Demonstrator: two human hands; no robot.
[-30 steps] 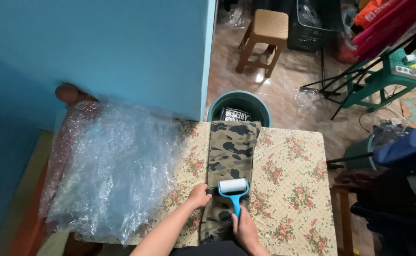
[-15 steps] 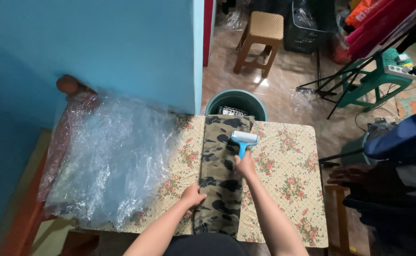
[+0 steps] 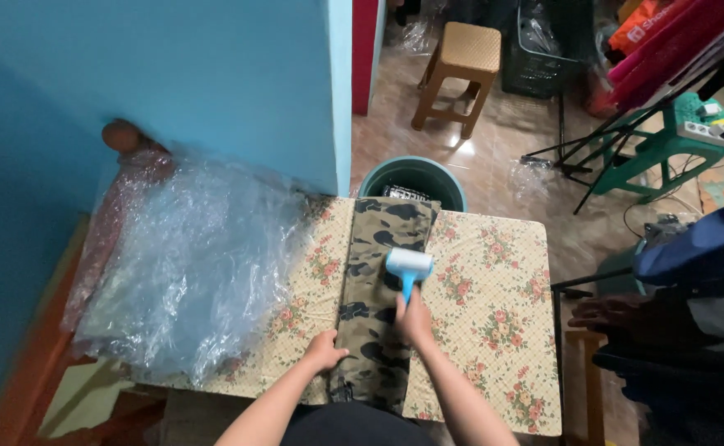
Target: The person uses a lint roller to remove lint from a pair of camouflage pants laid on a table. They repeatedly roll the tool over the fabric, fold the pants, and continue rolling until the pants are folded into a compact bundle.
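A: Roller's come back toward the body vs half a sec ago. Lint roller [image 3: 408, 264] now mid-way on the folded camo garment [image 3: 382, 306], which lies lengthwise down the floral table [image 3: 494, 314].

B: Hands?

A: Right hand [image 3: 414, 318] clenched round the blue handle. Left hand [image 3: 326, 350] flat, fingers spread, pinning the cloth's near-left edge.

B: Risks?

A: Sticky head could drag fabric, bunch it, if left hand eases off. Far end hangs over the teal bucket [image 3: 412, 176], so a pull may slide it in. Clear plastic sheeting [image 3: 188, 272] lies just left, could catch the roller. Another person's hand [image 3: 618, 314] at right, well apart.
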